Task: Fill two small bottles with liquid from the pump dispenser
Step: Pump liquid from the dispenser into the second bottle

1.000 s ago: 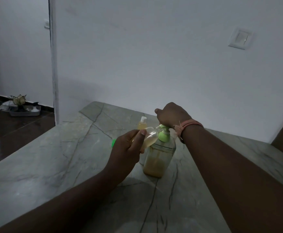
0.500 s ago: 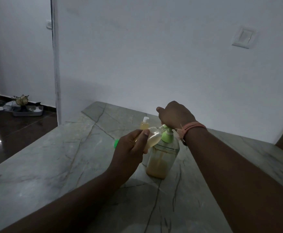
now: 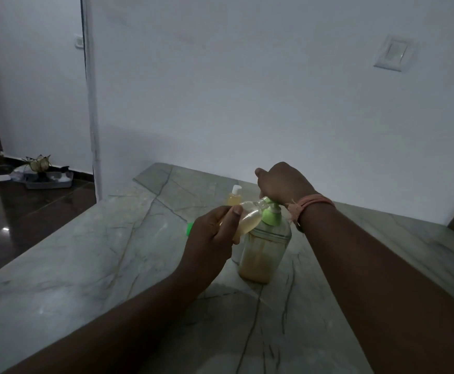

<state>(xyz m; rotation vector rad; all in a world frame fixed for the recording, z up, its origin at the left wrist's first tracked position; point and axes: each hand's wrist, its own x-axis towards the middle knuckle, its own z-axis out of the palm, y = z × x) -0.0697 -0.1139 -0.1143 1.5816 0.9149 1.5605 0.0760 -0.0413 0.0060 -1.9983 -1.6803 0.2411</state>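
Observation:
A clear pump dispenser (image 3: 263,249) with a green pump top, about half full of yellowish liquid, stands on the marble table (image 3: 85,265). My right hand (image 3: 282,184) rests on the pump head, fingers curled over it. My left hand (image 3: 212,236) grips a small clear bottle (image 3: 248,218), tilted with its open mouth up at the pump's spout; yellowish liquid lies in it. A second small bottle (image 3: 234,197) with a white cap and yellow liquid stands upright just behind. A green cap (image 3: 190,228) peeks out behind my left hand.
The table runs up to a white wall with a switch plate (image 3: 391,53) at the upper right. On the left the table edge drops to a dark glossy floor, where a tray with small items (image 3: 45,174) lies by the wall.
The pump head and my right hand sit slightly higher than a second ago. The small bottle stays at the spout in my left hand.

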